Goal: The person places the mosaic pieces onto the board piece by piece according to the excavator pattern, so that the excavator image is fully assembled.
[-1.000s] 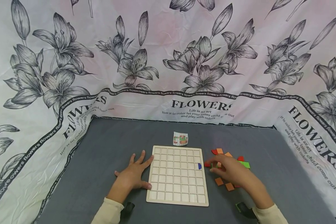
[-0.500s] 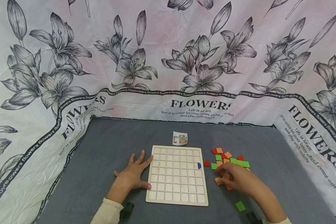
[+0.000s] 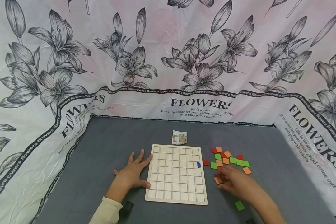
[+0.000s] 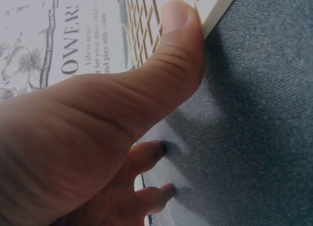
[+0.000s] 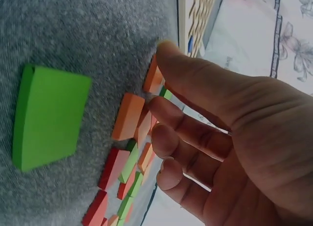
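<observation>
The left hand (image 3: 131, 175) lies with spread fingers at the left side of a wooden grid board (image 3: 175, 178); its thumb and index fingertip touch the frame. In the left wrist view, the thumb of the left hand (image 4: 98, 118) rests on the board's edge. The right hand (image 3: 238, 182), fingers loosely bent, is over the lower part of a spread of coloured pieces, beside an orange square (image 3: 218, 180). Seen from the right wrist, the right hand (image 5: 244, 123) has its thumb by an orange piece (image 5: 152, 75) and shows nothing gripped. One blue piece (image 3: 198, 165) sits in the board's right column.
A small printed card (image 3: 179, 137) lies beyond the board. Red, orange and green pieces (image 3: 239, 162) spread to its right, with one green square (image 3: 239, 205) nearer the front. Flowered cloth (image 3: 145, 105) stands behind the grey surface (image 3: 123, 133).
The right hand has moved from beside the board's right edge down and rightward over the pieces, uncovering several of them and the front green square. The left hand keeps its place.
</observation>
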A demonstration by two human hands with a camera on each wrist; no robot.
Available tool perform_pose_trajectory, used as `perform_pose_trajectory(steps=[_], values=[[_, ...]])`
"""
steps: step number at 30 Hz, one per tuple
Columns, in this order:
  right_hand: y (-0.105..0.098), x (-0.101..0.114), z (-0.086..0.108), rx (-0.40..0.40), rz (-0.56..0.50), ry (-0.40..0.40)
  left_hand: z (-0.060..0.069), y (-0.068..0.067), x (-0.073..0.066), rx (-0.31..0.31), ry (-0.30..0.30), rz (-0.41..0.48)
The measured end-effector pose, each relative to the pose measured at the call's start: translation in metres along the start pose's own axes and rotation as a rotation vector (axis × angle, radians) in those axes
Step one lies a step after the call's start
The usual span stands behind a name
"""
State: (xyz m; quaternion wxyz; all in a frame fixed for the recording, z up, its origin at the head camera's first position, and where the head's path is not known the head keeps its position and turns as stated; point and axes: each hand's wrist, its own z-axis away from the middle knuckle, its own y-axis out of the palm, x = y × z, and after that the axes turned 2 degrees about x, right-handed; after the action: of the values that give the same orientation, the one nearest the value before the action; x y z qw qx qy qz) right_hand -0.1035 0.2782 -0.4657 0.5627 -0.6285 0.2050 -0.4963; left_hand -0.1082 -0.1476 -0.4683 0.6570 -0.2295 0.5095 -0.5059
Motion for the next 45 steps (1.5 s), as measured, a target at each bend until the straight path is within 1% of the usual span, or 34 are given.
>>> perform_pose_trajectory(steps=[5,12,14,17,22,24,28,34,39,41,45], values=[[0.004,0.001,-0.002,0.006,0.03,-0.001,-0.001,-0.001,0.0,0.006,0.0,-0.001],[0.008,0.007,-0.008,0.014,0.101,0.11,0.0,0.0,0.0,0.004,-0.001,0.0],[0.009,0.007,-0.008,0.008,0.118,0.118,0.0,0.0,-0.001,0.002,-0.002,-0.004],[0.009,0.007,-0.009,-0.013,0.132,0.086,0.0,-0.001,-0.001,0.002,-0.005,-0.007],[0.008,0.006,-0.01,-0.061,0.136,-0.03,0.0,-0.002,-0.002,-0.001,-0.004,-0.009],[0.007,0.009,-0.012,-0.078,0.127,-0.06,0.0,-0.002,-0.002,-0.003,0.0,-0.009],[0.003,0.019,-0.019,-0.108,0.133,-0.077,0.0,-0.002,-0.001,-0.008,0.0,-0.01],[-0.002,0.037,-0.036,-0.132,0.181,-0.064,0.001,-0.002,0.002,-0.015,-0.007,-0.01],[0.001,0.043,-0.047,-0.123,0.198,-0.115,0.0,-0.002,0.001,-0.009,-0.001,-0.007],[0.004,0.044,-0.05,-0.129,0.209,-0.137,0.0,-0.002,0.001,-0.007,-0.001,-0.006],[0.009,0.046,-0.054,-0.153,0.234,-0.156,0.001,-0.001,0.0,0.0,0.001,0.003]])
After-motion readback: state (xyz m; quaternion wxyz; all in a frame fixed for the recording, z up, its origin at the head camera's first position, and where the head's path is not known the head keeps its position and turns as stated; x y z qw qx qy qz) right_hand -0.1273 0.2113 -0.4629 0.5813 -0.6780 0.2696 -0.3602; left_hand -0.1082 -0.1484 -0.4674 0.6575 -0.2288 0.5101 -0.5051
